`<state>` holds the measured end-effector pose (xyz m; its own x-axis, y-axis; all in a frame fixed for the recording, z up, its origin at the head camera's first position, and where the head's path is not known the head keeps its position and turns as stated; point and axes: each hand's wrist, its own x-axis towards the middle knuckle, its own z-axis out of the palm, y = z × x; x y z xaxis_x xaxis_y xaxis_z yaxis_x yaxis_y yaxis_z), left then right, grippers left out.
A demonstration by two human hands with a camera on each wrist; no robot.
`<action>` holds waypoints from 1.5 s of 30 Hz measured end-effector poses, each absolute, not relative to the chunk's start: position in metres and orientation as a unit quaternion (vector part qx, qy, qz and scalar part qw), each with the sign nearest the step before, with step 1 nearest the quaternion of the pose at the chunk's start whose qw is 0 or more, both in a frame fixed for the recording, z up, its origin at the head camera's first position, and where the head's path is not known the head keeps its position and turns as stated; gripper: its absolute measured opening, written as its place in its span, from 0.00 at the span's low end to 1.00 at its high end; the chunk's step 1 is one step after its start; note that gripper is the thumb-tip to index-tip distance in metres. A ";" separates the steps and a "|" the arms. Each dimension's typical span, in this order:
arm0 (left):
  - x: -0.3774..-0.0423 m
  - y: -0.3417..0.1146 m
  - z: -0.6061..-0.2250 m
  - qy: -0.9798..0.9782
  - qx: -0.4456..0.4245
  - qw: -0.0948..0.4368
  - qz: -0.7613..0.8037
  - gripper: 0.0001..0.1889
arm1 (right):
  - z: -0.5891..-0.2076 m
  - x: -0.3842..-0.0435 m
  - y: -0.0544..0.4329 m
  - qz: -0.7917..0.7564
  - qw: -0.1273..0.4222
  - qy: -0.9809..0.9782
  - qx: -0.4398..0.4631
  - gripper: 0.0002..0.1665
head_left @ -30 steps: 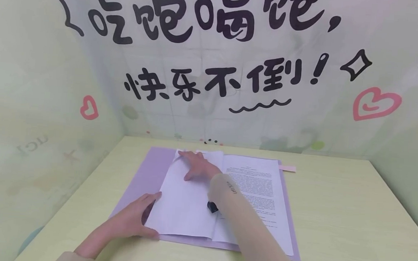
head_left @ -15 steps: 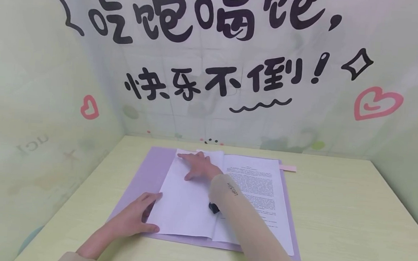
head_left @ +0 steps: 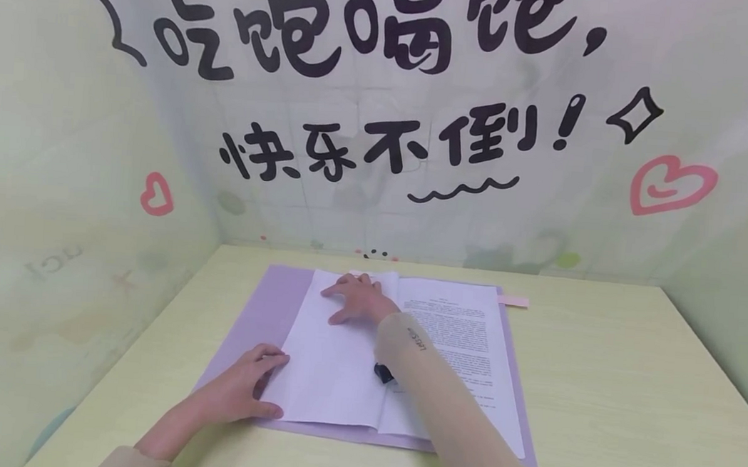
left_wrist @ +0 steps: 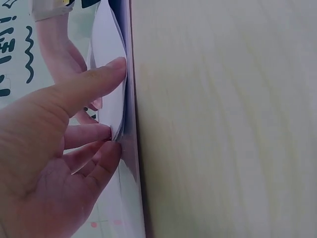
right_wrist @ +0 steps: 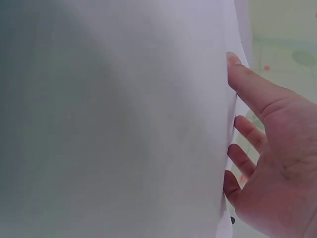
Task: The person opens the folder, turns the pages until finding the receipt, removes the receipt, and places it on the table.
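Observation:
A purple folder point(head_left: 273, 302) lies spread on the table with paper in it. On its left part is a blank white sheet point(head_left: 333, 374); a printed page point(head_left: 454, 338) shows on the right. My left hand point(head_left: 232, 389) touches the sheet's left edge, thumb near the front corner and fingers farther back. The left wrist view shows that thumb over the edge of the paper point(left_wrist: 111, 44), apart from the fingers. With fingers spread, my right hand point(head_left: 363, 301) rests on the sheet's far part. In the right wrist view, the thumb and fingertips touch the paper point(right_wrist: 148, 124).
A pale wood-look table point(head_left: 621, 391) carries the folder. A pink tab point(head_left: 514, 301) sticks out at its right edge. Behind stands a pale curtain point(head_left: 323, 216) with black lettering and pink hearts. Beside the right sleeve point(head_left: 447, 409) is a small black object point(head_left: 382, 373).
My right fingers have drawn back slightly toward me and to the right over the sheet. The left fingertips have moved slightly nearer along the sheet's edge. The folder has stayed in place.

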<state>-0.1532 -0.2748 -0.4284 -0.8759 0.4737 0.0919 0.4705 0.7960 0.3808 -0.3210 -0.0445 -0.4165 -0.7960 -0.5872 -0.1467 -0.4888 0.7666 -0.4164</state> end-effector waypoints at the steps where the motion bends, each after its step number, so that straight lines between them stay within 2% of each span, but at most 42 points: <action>1: -0.152 -0.274 -0.427 0.950 0.248 0.008 0.192 0.43 | -0.417 -0.321 -0.045 -0.177 0.137 0.930 -0.293 0.36; 14: -0.152 -0.260 -0.413 0.962 0.207 0.062 0.166 0.39 | -0.418 -0.321 -0.045 -0.138 0.137 0.936 -0.294 0.37; 26: -0.154 -0.259 -0.415 0.961 0.189 0.066 0.189 0.39 | -0.414 -0.319 -0.043 -0.131 0.136 0.936 -0.297 0.37; 34: -0.149 -0.261 -0.419 0.962 0.187 0.062 0.191 0.40 | -0.413 -0.315 -0.036 -0.176 0.177 0.915 -0.318 0.39; 40: -0.148 -0.261 -0.420 0.963 0.188 0.053 0.184 0.40 | -0.405 -0.314 -0.026 -0.252 0.124 0.889 -0.362 0.38; 45: -0.148 -0.260 -0.419 0.961 0.198 0.046 0.186 0.40 | -0.388 -0.310 -0.001 -0.292 0.085 0.888 -0.344 0.36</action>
